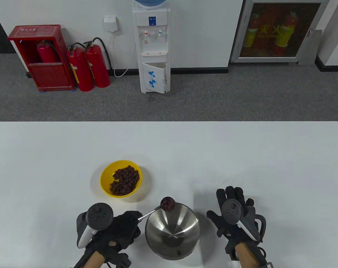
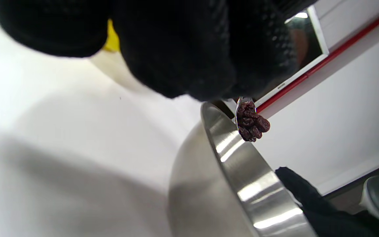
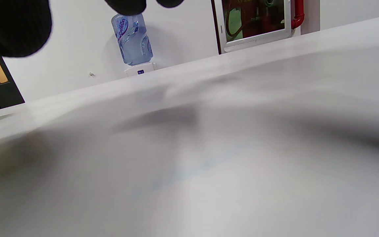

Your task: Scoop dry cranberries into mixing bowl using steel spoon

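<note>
The steel mixing bowl [image 1: 172,231] stands on the white table [image 1: 241,156] at the near edge, between the two gloved hands. Inside it, one small dark piece lies on the bottom near the front wall; the rest of the inside is bare metal.

The left hand [image 1: 121,229] is just beside the bowl on its left side. Its fingers [image 1: 132,220] are closed around the handle of the steel spoon [image 1: 150,213]. The spoon goes up and to the right from the hand, and its head is at the far rim of the bowl, loaded with a heap of dry cranberries [image 1: 167,203]. In the left wrist view the same heap [image 2: 251,124] sits in the spoon right at the rim of the bowl [image 2: 242,171], a little above it.

The yellow bowl [image 1: 120,178] stands further back and to the left, apart from the steel bowl. It holds many more cranberries, mostly in its right half.

The right hand [image 1: 235,220] lies on the table to the right of the mixing bowl, not touching it. Its fingers [image 1: 230,195] are spread flat and hold nothing. The right wrist view shows mostly blurred table surface [image 3: 209,148].
</note>
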A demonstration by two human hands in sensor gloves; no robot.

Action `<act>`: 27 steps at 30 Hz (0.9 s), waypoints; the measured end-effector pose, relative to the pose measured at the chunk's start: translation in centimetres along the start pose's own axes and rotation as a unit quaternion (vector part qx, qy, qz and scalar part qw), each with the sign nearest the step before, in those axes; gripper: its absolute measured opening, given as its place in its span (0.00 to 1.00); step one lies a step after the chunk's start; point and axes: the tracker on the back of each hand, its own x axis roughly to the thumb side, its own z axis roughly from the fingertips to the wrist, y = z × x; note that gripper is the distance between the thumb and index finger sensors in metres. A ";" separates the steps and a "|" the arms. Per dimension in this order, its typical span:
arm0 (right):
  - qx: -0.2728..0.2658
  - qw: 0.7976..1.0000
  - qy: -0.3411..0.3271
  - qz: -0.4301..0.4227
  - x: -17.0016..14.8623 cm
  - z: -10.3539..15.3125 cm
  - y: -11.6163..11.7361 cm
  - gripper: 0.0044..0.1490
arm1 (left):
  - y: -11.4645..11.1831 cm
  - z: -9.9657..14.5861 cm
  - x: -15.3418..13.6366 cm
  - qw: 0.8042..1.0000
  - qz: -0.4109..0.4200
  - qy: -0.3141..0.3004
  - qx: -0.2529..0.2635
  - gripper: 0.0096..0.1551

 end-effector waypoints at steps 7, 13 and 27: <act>0.000 1.000 0.002 -0.001 -0.1 0.0 0.0 0.56 | 0.0 1.1 2.7 0.977 -0.171 -0.079 0.099 0.23; 0.003 1.000 0.003 -0.002 -0.1 0.0 0.0 0.56 | -0.3 2.2 4.1 0.920 -0.297 -0.145 0.212 0.23; 0.006 1.000 0.003 -0.007 -0.1 -0.1 0.1 0.56 | 1.4 0.4 1.6 0.950 -0.228 -0.056 0.207 0.24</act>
